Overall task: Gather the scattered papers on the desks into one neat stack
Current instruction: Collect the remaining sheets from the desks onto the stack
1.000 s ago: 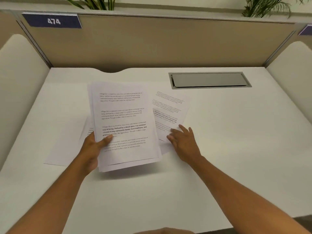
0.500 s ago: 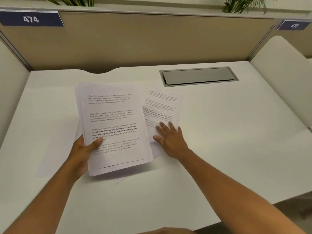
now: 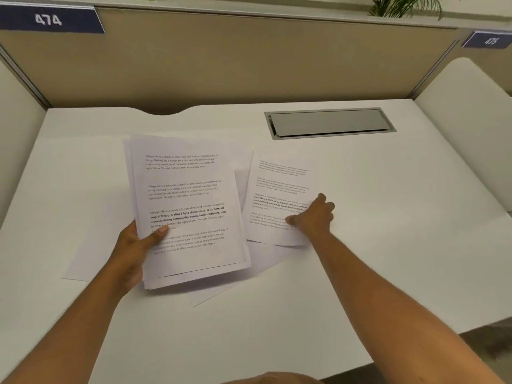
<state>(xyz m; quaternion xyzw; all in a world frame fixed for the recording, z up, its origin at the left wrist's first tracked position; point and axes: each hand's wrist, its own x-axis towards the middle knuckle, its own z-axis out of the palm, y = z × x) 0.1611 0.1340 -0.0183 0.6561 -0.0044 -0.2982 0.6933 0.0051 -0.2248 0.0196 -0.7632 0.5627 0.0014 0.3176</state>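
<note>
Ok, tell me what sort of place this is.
Most likely a shared office or study room: a white desk walled by a tan partition, numbered signs 474 and 475, and a cable hatch.

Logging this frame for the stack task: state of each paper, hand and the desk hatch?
stack of papers: held in left hand, uneven edges
left hand: gripping stack, thumb on top
printed sheet: near edge lifted, pinched
right hand: pinching printed sheet
loose sheets: flat on desk
cable hatch: closed
</note>
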